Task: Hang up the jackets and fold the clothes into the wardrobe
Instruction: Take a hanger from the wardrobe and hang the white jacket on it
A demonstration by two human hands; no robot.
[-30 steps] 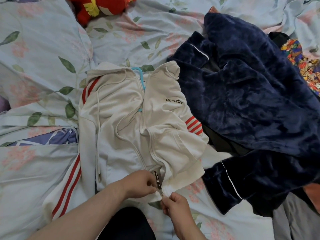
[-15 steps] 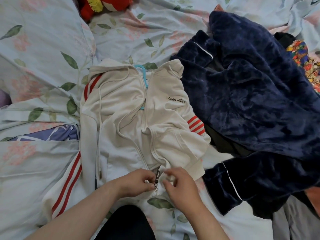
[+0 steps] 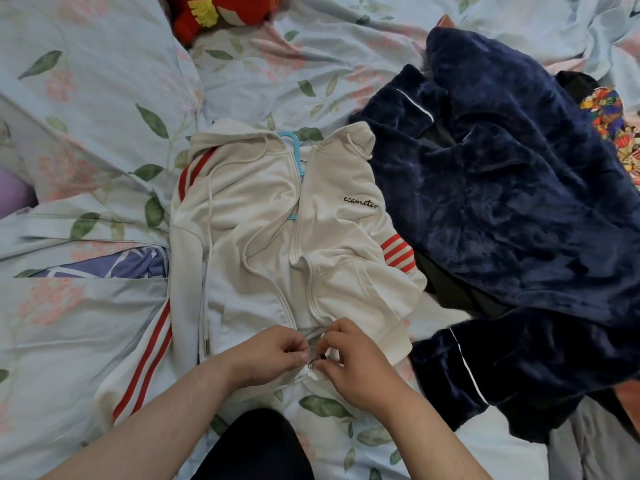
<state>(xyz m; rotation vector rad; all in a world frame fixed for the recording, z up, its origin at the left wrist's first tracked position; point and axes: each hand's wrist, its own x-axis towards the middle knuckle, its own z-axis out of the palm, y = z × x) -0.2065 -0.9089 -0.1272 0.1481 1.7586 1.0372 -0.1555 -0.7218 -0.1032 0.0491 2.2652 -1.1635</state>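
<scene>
Where the white hooded zip jacket with red stripes (image 3: 249,237) lies on the pale floral bedsheet (image 3: 104,98), the left hand (image 3: 273,355) and right hand (image 3: 356,368) pinch its hem at the small metal zipper slider (image 3: 313,362). A light blue plastic hanger (image 3: 291,140) sits in the jacket's neck. A dark navy fleece garment (image 3: 519,202) crowds the jacket's right-hand side, and a red plush toy (image 3: 214,12) lies beyond the hood.

The right hand (image 3: 353,367) now sits higher, close against the left hand (image 3: 273,355), and both pinch the zipper (image 3: 314,361) at the white jacket (image 3: 263,237) hem.
</scene>
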